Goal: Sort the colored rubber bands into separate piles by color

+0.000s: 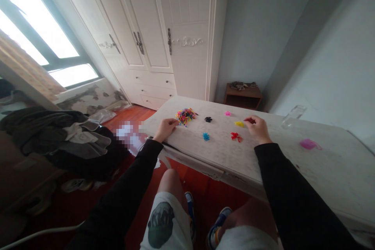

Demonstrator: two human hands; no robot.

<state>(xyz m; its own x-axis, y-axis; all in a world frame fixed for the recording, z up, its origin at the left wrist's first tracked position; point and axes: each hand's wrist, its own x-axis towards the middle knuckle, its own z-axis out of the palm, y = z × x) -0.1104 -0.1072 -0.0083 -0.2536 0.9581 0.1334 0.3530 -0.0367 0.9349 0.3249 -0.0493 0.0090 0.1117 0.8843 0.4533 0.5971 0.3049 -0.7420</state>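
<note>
On the white table [216,156] lies a heap of mixed-colour small bands [186,116], which look like little rubber bands. My left hand [166,129] is at the near left edge of this heap, its fingers pinched together; whatever they hold is too small to make out. Small single-colour piles lie to the right: black [208,119], pink [227,113], blue [206,136], red [236,137] and yellow [239,124]. Just right of the yellow pile is my right hand [258,128], thumb and fingers closed in a pinch, with its contents unclear.
A clear glass [293,116] lies tilted or on its side near the table's far edge. Further right rests a pink translucent item [309,144]. A white wardrobe [187,66] and a brown bedside cabinet [243,95] stand behind. Dark clothes [43,133] are piled at left.
</note>
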